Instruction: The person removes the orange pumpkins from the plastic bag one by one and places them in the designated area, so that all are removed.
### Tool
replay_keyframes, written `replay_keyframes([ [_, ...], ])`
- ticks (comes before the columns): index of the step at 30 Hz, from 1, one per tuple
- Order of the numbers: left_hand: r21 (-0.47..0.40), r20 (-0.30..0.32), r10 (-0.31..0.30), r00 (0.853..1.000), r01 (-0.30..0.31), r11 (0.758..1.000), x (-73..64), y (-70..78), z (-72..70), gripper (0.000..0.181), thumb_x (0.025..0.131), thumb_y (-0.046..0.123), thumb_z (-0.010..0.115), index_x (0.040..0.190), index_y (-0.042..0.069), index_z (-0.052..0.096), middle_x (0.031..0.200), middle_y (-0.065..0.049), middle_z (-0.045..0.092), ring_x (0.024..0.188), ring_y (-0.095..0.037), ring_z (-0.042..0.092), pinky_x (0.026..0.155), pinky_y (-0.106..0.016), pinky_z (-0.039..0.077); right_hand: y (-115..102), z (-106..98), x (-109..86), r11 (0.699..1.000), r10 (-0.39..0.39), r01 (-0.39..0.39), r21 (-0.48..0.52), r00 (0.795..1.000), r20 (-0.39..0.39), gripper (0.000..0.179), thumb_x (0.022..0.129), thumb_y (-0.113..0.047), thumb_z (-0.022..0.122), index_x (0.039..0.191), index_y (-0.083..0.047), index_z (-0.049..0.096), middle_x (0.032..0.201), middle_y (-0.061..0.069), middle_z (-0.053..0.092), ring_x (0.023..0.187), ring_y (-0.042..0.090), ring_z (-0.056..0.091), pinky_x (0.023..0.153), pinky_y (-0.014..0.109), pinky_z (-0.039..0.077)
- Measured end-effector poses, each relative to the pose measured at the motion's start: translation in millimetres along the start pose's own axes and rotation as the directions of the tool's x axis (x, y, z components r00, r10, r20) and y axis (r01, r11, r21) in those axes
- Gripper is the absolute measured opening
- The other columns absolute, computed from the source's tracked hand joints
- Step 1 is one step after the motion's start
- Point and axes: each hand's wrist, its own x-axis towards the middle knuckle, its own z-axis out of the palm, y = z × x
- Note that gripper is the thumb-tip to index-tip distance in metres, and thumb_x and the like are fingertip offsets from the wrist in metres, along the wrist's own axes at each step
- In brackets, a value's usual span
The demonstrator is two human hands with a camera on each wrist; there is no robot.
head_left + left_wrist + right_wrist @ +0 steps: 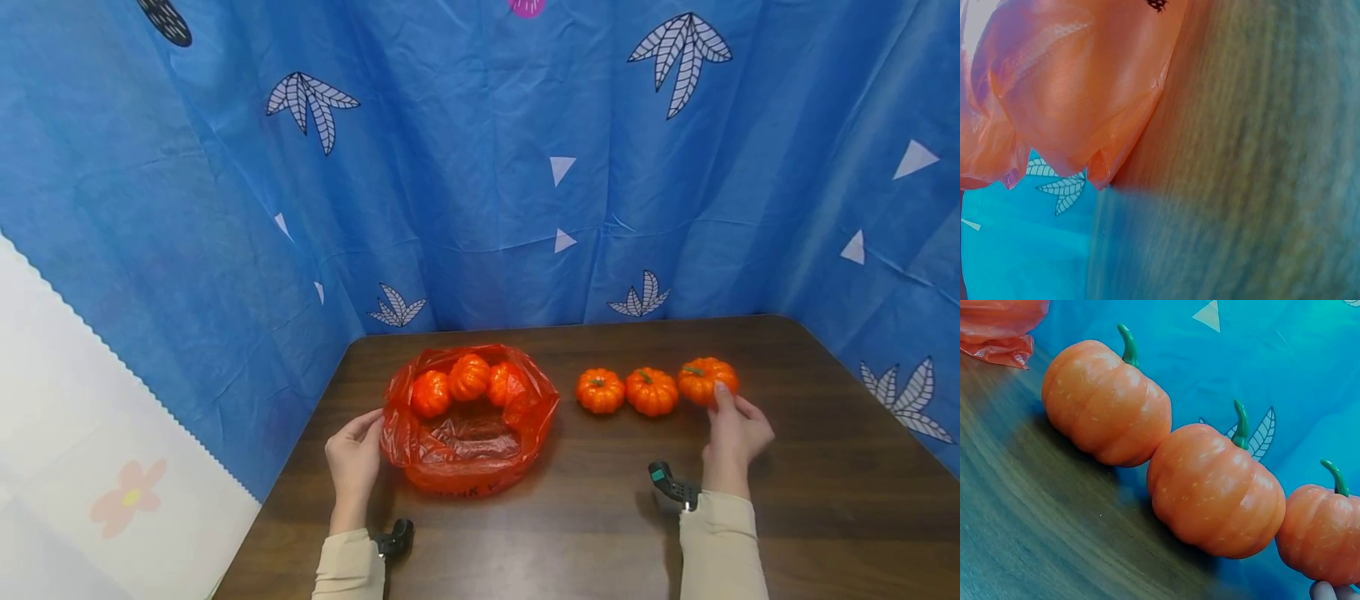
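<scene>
A red plastic bag [468, 479] stands with its mouth spread wide; three small orange pumpkins [469, 377] sit inside along its far side. My left hand [354, 467] pinches the bag's left rim. In the left wrist view, the bag's crumpled side [1079, 94] fills the upper left, and the hand is out of sight. Right of the bag, three more pumpkins with green stems form a row: the left one [600, 391], the middle one [651, 392] and the right one [705, 379]. My right hand [735, 433] grips the right pumpkin, thumb at its front.
The dark wooden table [570, 533] ends at a far edge just behind the bag and pumpkins. A blue patterned curtain [487, 167] hangs behind it. Pale cloth [97, 467] lies at the left. Each wrist wears a black camera mount [675, 487].
</scene>
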Motion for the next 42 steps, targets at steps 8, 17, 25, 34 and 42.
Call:
replay_keyframes([
  [8,-0.006,0.001,-0.012,1.0,0.012,1.0,-0.6,1.2,-0.2,0.017,0.093,0.014,0.071,0.105,0.004,0.078,0.106,-0.017,0.076,0.088,-0.009,0.073,0.072,-0.011,0.056,3,0,6.8,0.999,0.005,-0.005,-0.04,1.0,-0.01,0.064,0.077,-0.042,0.08,0.131,-0.019,0.056,0.116,-0.011,0.046,0.133,0.016,0.048,0.108,0.022,0.044],
  [17,0.013,-0.005,-0.003,1.0,0.003,1.0,-0.2,2.4,0.8,0.016,0.094,0.012,0.07,0.105,0.004,0.078,0.106,-0.017,0.076,0.093,-0.023,0.075,0.071,-0.01,0.056,6,0,12.5,0.99,-0.003,0.0,-0.141,1.0,-0.026,0.073,0.079,-0.045,0.076,0.142,-0.014,0.053,0.11,-0.013,0.045,0.12,0.011,0.051,0.107,0.022,0.045],
  [25,0.001,-0.013,0.016,1.0,-0.016,1.0,0.8,1.2,2.2,0.015,0.092,0.008,0.071,0.104,0.003,0.078,0.104,-0.017,0.077,0.081,0.003,0.07,0.07,-0.01,0.056,8,-2,12.7,0.978,-0.033,0.025,-0.209,0.999,-0.038,0.044,0.082,-0.047,0.075,0.115,-0.022,0.06,0.105,-0.011,0.045,0.097,0.005,0.054,0.084,0.009,0.052],
  [34,-0.005,-0.002,-0.004,1.0,0.004,1.0,-0.1,0.1,1.4,0.015,0.093,0.009,0.071,0.105,0.003,0.078,0.106,-0.018,0.076,0.09,-0.018,0.075,0.07,-0.012,0.057,9,-4,13.3,0.95,-0.062,0.042,-0.309,0.996,-0.057,0.034,0.084,-0.051,0.073,0.103,-0.024,0.061,0.1,-0.011,0.048,0.085,0.003,0.052,0.079,0.011,0.052],
  [42,0.009,-0.004,0.003,1.0,-0.003,1.0,0.4,1.1,0.6,0.015,0.093,0.009,0.07,0.105,0.003,0.078,0.105,-0.018,0.076,0.09,-0.019,0.075,0.07,-0.011,0.056,9,-5,13.1,0.933,-0.091,0.061,-0.355,0.993,-0.069,0.05,0.088,-0.048,0.071,0.126,-0.016,0.064,0.103,-0.014,0.048,0.09,0.002,0.048,0.103,0.025,0.047],
])
